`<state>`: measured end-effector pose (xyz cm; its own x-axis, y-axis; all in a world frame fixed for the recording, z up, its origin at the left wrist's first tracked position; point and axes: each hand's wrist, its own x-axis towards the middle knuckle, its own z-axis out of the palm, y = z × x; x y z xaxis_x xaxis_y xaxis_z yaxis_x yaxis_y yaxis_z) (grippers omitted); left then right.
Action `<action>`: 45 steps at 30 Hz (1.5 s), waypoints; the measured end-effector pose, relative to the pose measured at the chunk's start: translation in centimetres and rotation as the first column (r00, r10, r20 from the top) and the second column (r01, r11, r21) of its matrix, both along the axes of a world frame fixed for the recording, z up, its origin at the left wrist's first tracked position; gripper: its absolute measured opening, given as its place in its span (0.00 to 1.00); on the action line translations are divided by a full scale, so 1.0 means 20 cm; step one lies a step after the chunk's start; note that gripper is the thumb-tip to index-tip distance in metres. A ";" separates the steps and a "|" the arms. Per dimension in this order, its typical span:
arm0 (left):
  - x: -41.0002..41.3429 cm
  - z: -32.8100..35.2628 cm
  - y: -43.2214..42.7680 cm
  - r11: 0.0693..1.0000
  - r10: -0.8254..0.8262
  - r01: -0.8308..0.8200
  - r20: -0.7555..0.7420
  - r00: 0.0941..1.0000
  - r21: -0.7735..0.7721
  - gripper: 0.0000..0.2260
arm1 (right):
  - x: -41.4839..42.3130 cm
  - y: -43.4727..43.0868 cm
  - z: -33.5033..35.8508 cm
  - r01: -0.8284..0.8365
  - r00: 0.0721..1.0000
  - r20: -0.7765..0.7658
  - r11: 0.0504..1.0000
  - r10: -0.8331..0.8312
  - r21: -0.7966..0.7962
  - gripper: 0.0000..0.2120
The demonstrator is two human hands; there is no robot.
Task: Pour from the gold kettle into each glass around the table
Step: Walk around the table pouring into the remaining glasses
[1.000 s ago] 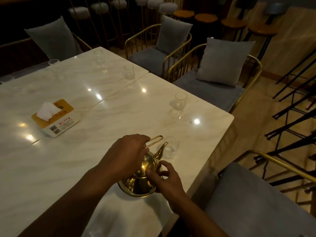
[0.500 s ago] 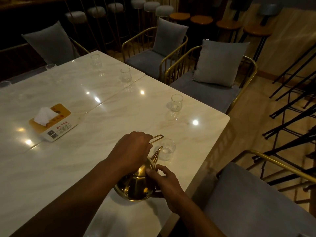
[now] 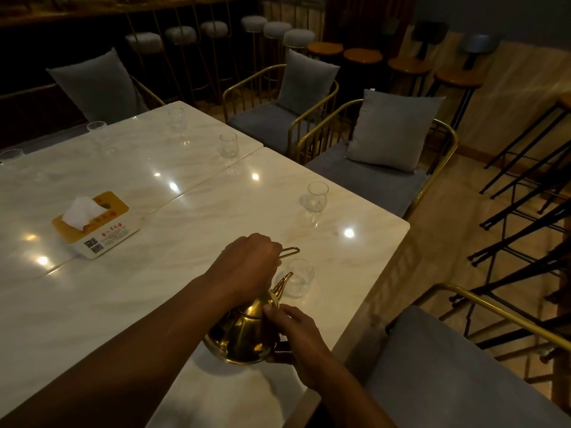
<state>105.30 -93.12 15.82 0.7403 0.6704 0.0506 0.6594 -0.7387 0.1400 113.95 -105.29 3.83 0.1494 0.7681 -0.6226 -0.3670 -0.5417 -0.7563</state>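
Observation:
The gold kettle (image 3: 244, 338) hangs just above the white marble table (image 3: 185, 230), its body nearly level. My left hand (image 3: 247, 267) grips its wire handle from above. My right hand (image 3: 293, 332) rests fingers on the lid and cups the kettle's side. Its spout points at the nearest glass (image 3: 298, 278), close to the rim. Along the right edge stand a second glass (image 3: 316, 197) and a third glass (image 3: 229, 145). Further glasses stand at the far end, one glass (image 3: 176, 118) near the corner.
A tissue box (image 3: 92, 227) lies on the table's left part. Grey cushioned gold-frame chairs (image 3: 380, 168) line the right side, and one chair (image 3: 448, 366) stands close at my right. Bar stools (image 3: 408, 61) and black stool legs fill the far and right floor.
The kettle has tipped back from its pouring tilt toward level, its spout lifting beside the nearest glass. Both hands stay on it. My view has shifted slightly.

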 end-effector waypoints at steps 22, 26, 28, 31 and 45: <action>0.01 0.00 0.03 0.999 -0.020 0.019 0.048 0.999 0.026 0.10 | -0.02 0.01 0.02 0.012 0.999 -0.036 1.000 -0.012 -0.002 0.27; 0.03 0.00 0.03 0.999 -0.033 0.031 0.039 0.999 0.040 0.09 | -0.01 0.02 0.01 0.016 0.999 -0.044 1.000 -0.016 -0.007 0.27; 0.03 0.00 0.04 0.998 -0.035 0.033 0.029 0.999 0.046 0.08 | -0.01 0.02 0.01 0.016 0.999 -0.051 1.000 -0.017 -0.009 0.27; 0.04 -0.01 0.05 0.998 -0.034 0.033 0.022 0.999 0.047 0.08 | 0.00 0.02 0.01 0.018 0.998 -0.052 1.000 -0.018 -0.007 0.26; 0.05 -0.02 0.05 0.999 -0.023 0.023 -0.008 1.000 0.024 0.08 | 0.00 0.02 0.01 0.014 0.998 -0.063 1.000 -0.014 -0.009 0.24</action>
